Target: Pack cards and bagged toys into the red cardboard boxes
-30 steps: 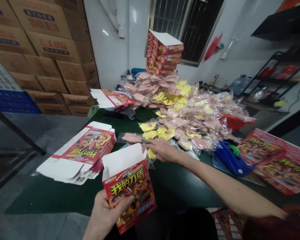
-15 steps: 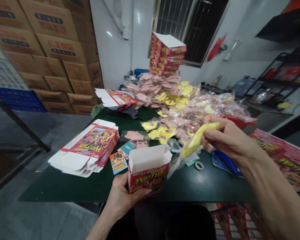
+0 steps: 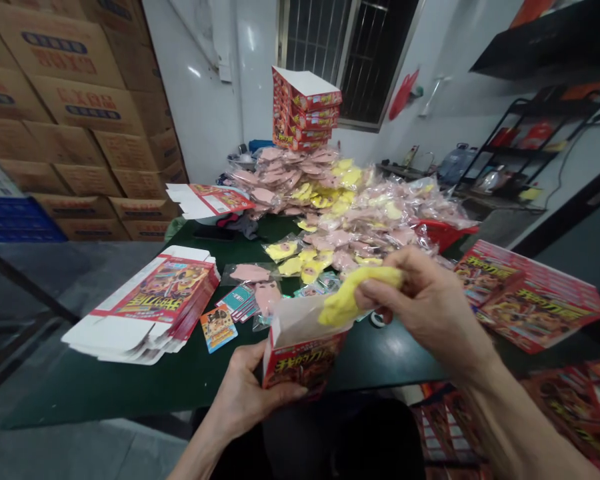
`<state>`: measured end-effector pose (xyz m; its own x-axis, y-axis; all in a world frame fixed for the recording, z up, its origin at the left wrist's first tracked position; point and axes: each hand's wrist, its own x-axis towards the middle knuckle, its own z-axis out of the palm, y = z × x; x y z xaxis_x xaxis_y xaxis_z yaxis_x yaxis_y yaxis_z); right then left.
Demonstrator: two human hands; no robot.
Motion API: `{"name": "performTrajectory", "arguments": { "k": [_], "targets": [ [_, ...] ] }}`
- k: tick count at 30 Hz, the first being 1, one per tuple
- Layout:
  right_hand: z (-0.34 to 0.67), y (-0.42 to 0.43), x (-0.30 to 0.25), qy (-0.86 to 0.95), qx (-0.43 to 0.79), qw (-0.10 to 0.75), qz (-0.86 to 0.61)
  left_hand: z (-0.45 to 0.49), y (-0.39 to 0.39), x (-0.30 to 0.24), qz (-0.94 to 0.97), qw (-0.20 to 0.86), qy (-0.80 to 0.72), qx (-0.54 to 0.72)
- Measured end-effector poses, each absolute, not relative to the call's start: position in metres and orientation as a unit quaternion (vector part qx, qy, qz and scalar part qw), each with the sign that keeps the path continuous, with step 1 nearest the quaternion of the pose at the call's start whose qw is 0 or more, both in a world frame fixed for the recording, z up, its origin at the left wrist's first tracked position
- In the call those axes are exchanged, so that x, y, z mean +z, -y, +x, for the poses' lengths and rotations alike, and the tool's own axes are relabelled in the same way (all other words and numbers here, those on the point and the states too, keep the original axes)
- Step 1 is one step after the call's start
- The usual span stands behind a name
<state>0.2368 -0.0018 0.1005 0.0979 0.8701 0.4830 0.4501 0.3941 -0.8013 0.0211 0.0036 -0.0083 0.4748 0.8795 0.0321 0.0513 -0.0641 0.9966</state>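
Observation:
My left hand (image 3: 253, 387) grips a red printed carton (image 3: 305, 363) by its lower left side, thumb across the front. The carton stands upright with its white top flaps raised. In my right hand (image 3: 413, 303) is a yellow figure in a clear bag (image 3: 347, 297), pinched at one end between thumb and fingers. Its lower end is at the carton's open mouth; how far it reaches inside is hidden. Just behind the carton lie a bagged pink figure (image 3: 267, 298), teal cards (image 3: 240, 302) and an orange card (image 3: 219, 328).
A heap of bagged pink and yellow figures (image 3: 325, 193) covers the back of the green table (image 3: 145, 387). Flattened cartons (image 3: 167, 293) are stacked at left, and red boxes (image 3: 305, 110) stand behind the heap. More printed boxes (image 3: 530, 293) are at right; brown cartons (image 3: 90, 107) line the wall.
The bagged yellow figure has moved left and down from beside the carton to its open top. My left hand still holds the carton. The camera view has turned to the right.

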Motion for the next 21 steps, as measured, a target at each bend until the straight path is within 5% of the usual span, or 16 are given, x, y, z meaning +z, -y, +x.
{"name": "performTrajectory", "arguments": {
  "k": [6, 11, 16, 21],
  "targets": [
    [0.212, 0.01, 0.071, 0.79, -0.004, 0.362, -0.495, 0.028, -0.016, -0.008, 0.673, 0.47, -0.409, 0.398],
    [0.209, 0.02, 0.055, 0.796, -0.175, 0.375, -0.442, 0.018, -0.025, -0.024, 0.647, 0.507, -0.396, 0.409],
    [0.183, 0.018, 0.019, 0.84, -0.16, 0.329, -0.402, 0.014, -0.016, -0.042, 0.661, 0.495, -0.381, 0.416],
    [0.166, 0.021, 0.015, 0.826, -0.105, 0.377, -0.405, 0.024, 0.006, -0.049, 0.539, 0.433, -0.434, 0.577]
  ]
}}
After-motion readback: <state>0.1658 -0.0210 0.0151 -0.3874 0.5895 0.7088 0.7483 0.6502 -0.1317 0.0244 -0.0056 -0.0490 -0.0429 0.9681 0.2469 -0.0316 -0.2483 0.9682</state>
